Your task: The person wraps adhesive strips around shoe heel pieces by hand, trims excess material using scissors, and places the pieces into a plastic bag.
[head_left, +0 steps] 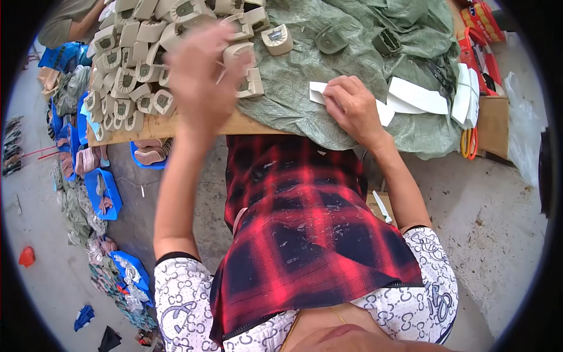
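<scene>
White strip (pixel 385 113): we locate it on the near side of the work surface, beneath the right hand (pixel 355 111), one end showing on each side of the fingers. Of the items around it, we list the largest first. The wooden table (pixel 264 126) carries a crumpled green sheet (pixel 281 88) over its middle and right. Beige blocks (pixel 126 79) are heaped on the left, many with a greenish, patterned recess facing up. The left hand (pixel 205 76) appears in front of the heap's right side; it is blurred, and we cannot tell whether it holds anything. The right hand has its fingers curled together and down on the strip, near its left end. To its right we note a white bundle (pixel 466 97) with a band around it and, between bundle and hand, a loose white piece (pixel 416 97). Beyond the hand lie a dark green part (pixel 331 39) and, farther right, a second dark green part (pixel 387 42).

Handling: we judge the strip light, thin and fairly stiff, apt to crease under pressure and to slide on the smooth sheet. We advise a light pinch at one end, thumb against fingertips, keeping the middle flat.
</scene>
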The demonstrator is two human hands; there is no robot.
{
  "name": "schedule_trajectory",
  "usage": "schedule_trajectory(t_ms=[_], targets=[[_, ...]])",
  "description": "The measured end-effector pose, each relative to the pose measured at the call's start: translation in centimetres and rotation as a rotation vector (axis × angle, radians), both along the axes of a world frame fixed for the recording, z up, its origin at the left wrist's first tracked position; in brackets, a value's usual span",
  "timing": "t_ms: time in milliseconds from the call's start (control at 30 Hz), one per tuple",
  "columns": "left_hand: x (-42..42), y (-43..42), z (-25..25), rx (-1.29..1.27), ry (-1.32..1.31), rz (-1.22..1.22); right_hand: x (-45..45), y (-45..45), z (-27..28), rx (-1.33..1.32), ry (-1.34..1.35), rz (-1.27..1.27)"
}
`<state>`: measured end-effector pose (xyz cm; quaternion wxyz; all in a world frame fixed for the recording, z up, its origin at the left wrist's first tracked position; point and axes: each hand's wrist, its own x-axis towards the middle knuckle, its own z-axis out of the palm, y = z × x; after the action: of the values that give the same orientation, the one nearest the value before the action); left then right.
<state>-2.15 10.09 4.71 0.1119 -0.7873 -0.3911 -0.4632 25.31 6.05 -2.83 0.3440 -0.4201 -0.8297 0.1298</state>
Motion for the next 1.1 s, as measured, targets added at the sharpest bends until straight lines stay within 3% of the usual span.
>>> schedule_trajectory(t_ms=[67,133,267,367,433,467,600,633,700,800,833,933,1033,1100], targets=[[4.5,-4.5,-2.7,-0.226,0.073,-0.288,-0.1,0.1,0.1,-0.125,0.138,-0.078],[9.3,-6.7,-3.8,-0.418,0.076,-0.357,-0.1,-0.4,-0.2,-0.338,0.331,-0.199],[11.4,-7.0,-7.7,-0.59,0.102,-0.222,3.1,-1.9,1.8,-0.454,0.677,-0.499],[11.5,-6.9,-6.6,-0.551,0.233,-0.231,8.4,-2.1,4.4,-0.105,1.089,-0.502],[11.6,-6.3,-6.2,-0.588,0.323,-0.23,12.3,-3.0,10.1,-0.066,1.321,-0.666],[11.7,-5.5,-6.1,-0.541,0.252,-0.19,15.0,-3.8,11.5,0.017,1.299,-0.715],[12.7,1.8,-4.6,-0.272,0.004,0.059,18.4,-6.8,14.0,0.055,1.307,-0.574],[13.0,3.2,-4.6,-0.3,0.103,0.083,15.9,-6.4,14.3,-0.001,1.279,-0.696],[13.5,5.1,-4.4,-0.35,0.299,0.139,12.7,-5.6,12.3,-0.239,1.301,-0.491],[12.6,5.1,-3.7,-0.307,0.221,0.062,7.5,-5.4,9.7,-0.53,1.301,-0.188],[11.7,4.1,-3.0,-0.158,0.109,-0.023,6.5,-5.4,9.1,-0.608,1.288,-0.164],[7.8,-0.5,-1.6,-0.028,-0.155,-0.17,4.5,-5.5,8.1,-0.798,1.24,-0.119],[5.5,-7.7,-1.0,-1.229,-1.354,-0.616,2.1,-5.6,7.6,-0.855,1.111,-0.143],[3.4,-9.5,-2.4,-1.473,-1.709,-0.859,0.7,-5.0,7.8,-0.923,0.95,-0.022]])
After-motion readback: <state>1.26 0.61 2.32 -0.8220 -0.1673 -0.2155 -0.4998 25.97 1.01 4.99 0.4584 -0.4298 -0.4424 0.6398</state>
